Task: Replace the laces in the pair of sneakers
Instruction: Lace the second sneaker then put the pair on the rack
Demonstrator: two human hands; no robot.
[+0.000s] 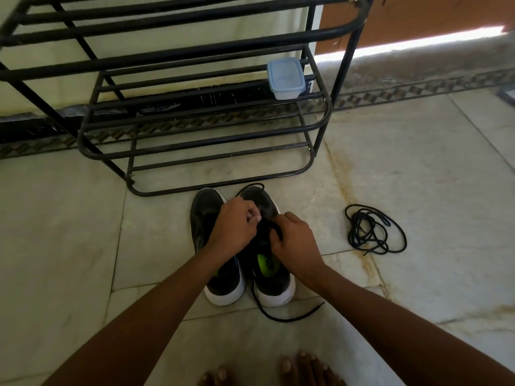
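Two black sneakers with white soles stand side by side on the floor, toes pointing away from me: the left sneaker point(204, 215) and the right sneaker point(271, 285), which has a green insole. My left hand point(237, 224) and my right hand point(295, 240) meet over the right sneaker's tongue, both pinching its black lace point(276, 231). One lace end trails on the floor behind the heel point(292, 319); another loops past the toe. A loose coil of black lace point(373, 229) lies on the floor to the right.
A black metal shoe rack point(195, 135) stands just beyond the sneakers, holding a small plastic box with a blue lid point(285, 79). My bare toes point(301, 369) show at the bottom edge. Pale marble floor surrounds everything.
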